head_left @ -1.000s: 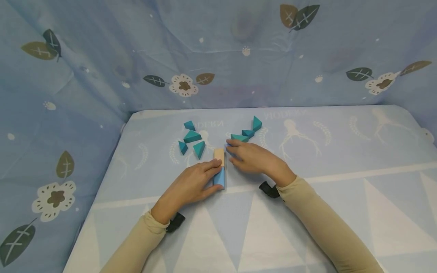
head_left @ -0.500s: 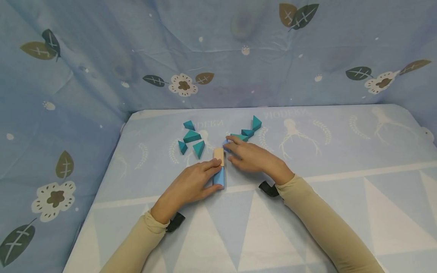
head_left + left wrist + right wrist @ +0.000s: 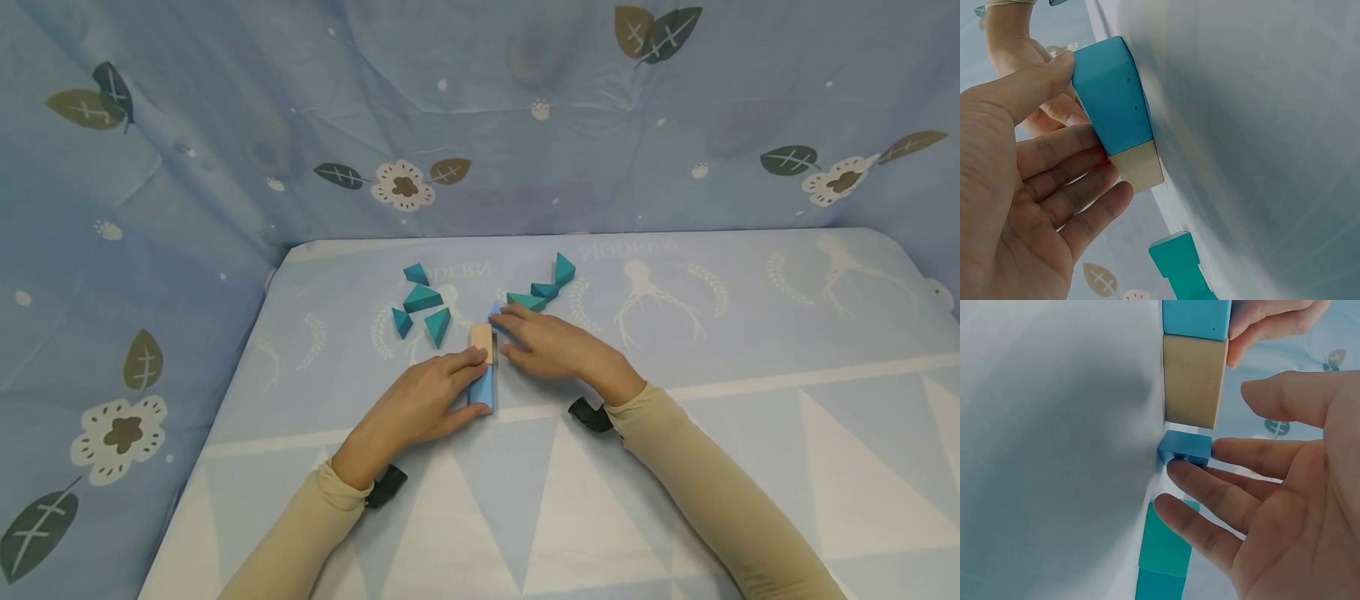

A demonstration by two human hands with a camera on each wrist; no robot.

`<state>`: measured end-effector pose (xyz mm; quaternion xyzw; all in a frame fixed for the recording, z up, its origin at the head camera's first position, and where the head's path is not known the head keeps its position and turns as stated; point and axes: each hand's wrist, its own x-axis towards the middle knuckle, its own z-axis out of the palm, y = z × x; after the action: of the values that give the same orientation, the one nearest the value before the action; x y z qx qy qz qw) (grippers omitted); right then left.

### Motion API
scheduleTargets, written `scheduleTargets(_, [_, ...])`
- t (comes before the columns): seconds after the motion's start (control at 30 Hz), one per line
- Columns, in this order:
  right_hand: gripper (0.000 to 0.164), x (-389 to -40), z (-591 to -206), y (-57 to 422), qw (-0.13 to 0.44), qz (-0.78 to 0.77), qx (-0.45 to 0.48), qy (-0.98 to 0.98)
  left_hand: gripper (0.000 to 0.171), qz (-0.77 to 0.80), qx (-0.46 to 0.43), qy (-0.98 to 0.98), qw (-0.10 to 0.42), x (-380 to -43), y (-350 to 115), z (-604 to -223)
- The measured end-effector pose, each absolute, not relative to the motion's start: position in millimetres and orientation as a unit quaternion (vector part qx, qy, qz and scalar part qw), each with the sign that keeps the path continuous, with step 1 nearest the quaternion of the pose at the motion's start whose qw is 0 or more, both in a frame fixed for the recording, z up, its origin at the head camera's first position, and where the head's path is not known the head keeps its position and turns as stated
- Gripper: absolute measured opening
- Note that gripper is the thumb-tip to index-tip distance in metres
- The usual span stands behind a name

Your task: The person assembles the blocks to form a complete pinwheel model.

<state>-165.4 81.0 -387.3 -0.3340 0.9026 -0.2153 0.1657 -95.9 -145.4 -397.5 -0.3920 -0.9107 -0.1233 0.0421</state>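
My left hand [image 3: 416, 404] holds a light blue block [image 3: 1113, 97], its thumb at the near end and its fingers along the side. A tan wooden block [image 3: 482, 342] stands end to end with that blue block, under the fingertips. Beyond the tan block sits a small blue triangular block [image 3: 1188, 445]. My right hand [image 3: 562, 346] touches this small block with extended fingertips, its thumb held apart. In the right wrist view, another fingertip is close to a green block [image 3: 1166, 540]. The right hand partly hides the small block in the head view.
Several teal triangular blocks lie in a loose group at the left, one of them a teal block [image 3: 423, 298]. A row of teal and green blocks [image 3: 544, 292] runs back to the right. The patterned tablecloth [image 3: 720, 450] meets a blue curtain [image 3: 525, 192] behind.
The right hand has shifted very slightly left, and more of the small blue triangular block shows beside its fingertips. The left hand and the two blocks under it have stayed put.
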Motion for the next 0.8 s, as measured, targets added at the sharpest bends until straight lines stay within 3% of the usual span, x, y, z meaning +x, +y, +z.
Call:
scheduleTargets(0.57, [0.057,-166.3,-396.6,77.2,0.158,-0.225,-0.354,0.894,0.058,-0.119,-0.394,-0.91,0.045,-96.2,-144.9,-396.8])
scheduleTargets(0.8, [0.057,-165.4,-397.9,76.7,0.125,-0.216,-0.362,0.898,0.057,-0.124,-0.398,-0.908,0.048,-96.6,-144.5,-397.2])
